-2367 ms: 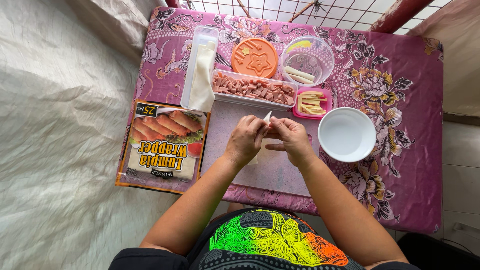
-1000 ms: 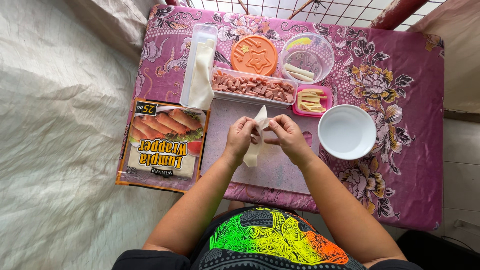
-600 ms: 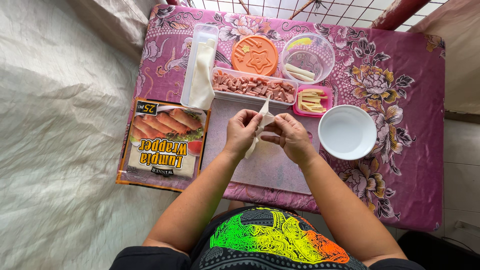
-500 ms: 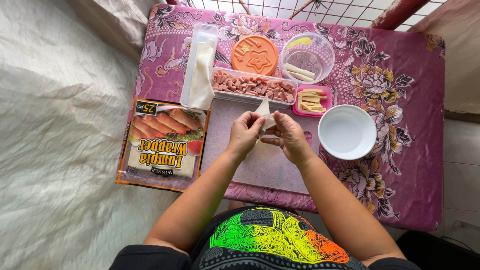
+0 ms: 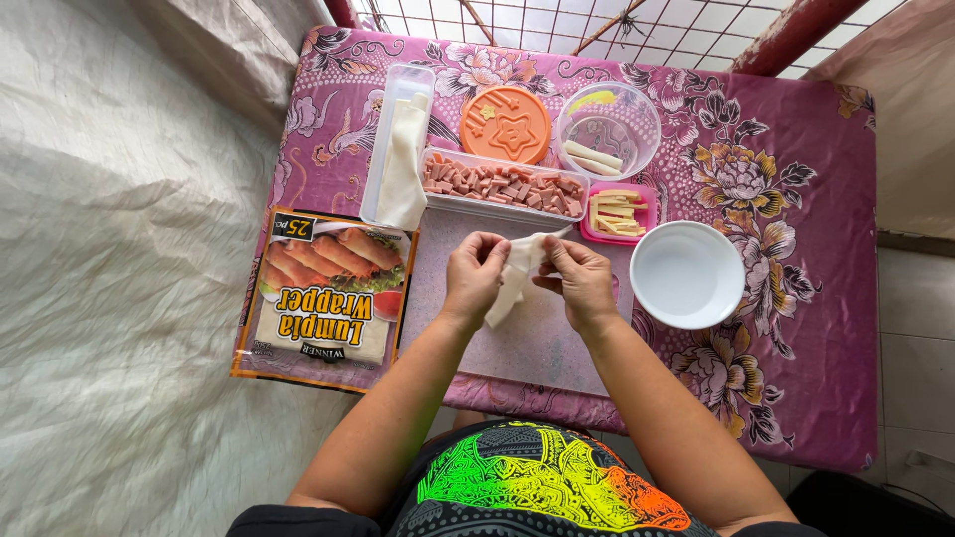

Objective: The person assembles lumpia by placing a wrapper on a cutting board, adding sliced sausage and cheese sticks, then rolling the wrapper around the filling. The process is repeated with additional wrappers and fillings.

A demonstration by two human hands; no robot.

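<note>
2 hands, left (image 5: 474,273) & right (image 5: 580,278), pinch wrapper (image 5: 515,273) edges above board (image 5: 517,333), likely peeling its layers apart.

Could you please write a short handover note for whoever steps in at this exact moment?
Left hand and right hand: both pinch one thin white wrapper sheet, lifted above the cutting board.
Behind the board: a tray of pink meat pieces, a pink tub of cheese sticks, a clear bowl with a few pale sticks, and a long tub of wrappers.
White bowl to the right, wrapper pack to the left.
Done: one sheet in hand.
Left: no filling on it yet.
</note>
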